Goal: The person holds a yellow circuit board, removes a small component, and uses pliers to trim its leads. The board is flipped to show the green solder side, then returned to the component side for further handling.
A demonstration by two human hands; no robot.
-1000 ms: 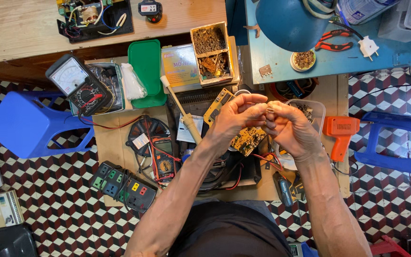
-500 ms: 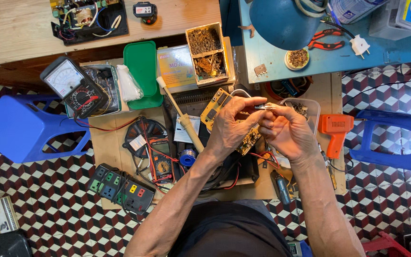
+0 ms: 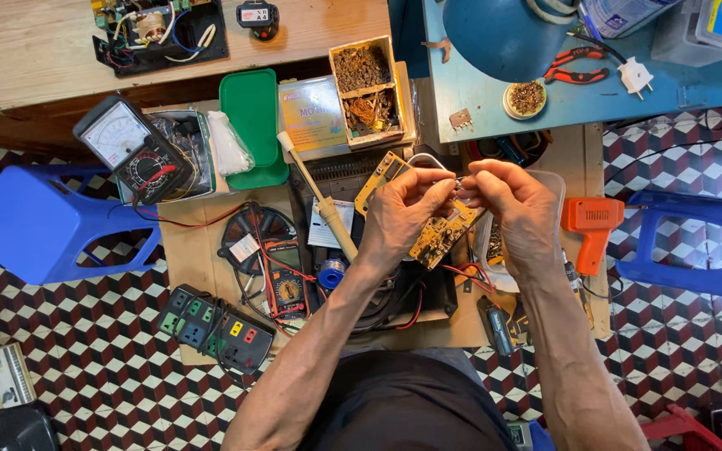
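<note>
My left hand (image 3: 403, 213) and my right hand (image 3: 516, 205) meet fingertip to fingertip over the low wooden work board (image 3: 211, 271). Between the fingertips they pinch a tiny component (image 3: 459, 180), too small to identify. A yellow circuit board (image 3: 440, 238) with red wires shows just beneath the hands; whether either hand grips it is unclear. Another yellow circuit board (image 3: 382, 177) lies to the left of my left hand. A soldering iron (image 3: 323, 200) lies beside my left wrist, with a solder spool (image 3: 332, 271) below it.
An analog multimeter (image 3: 131, 150), a green tray (image 3: 252, 125), a box of parts (image 3: 365, 92), a digital multimeter (image 3: 286, 280), a power strip (image 3: 215, 326) and an orange solder gun (image 3: 591, 225) surround the hands. Blue stools (image 3: 43, 221) stand on both sides. Red pliers (image 3: 578, 67) lie on the blue table.
Both hands have shifted slightly and the fingertips have drawn closer on the small part. The view has drifted a little; the items around stay put.
</note>
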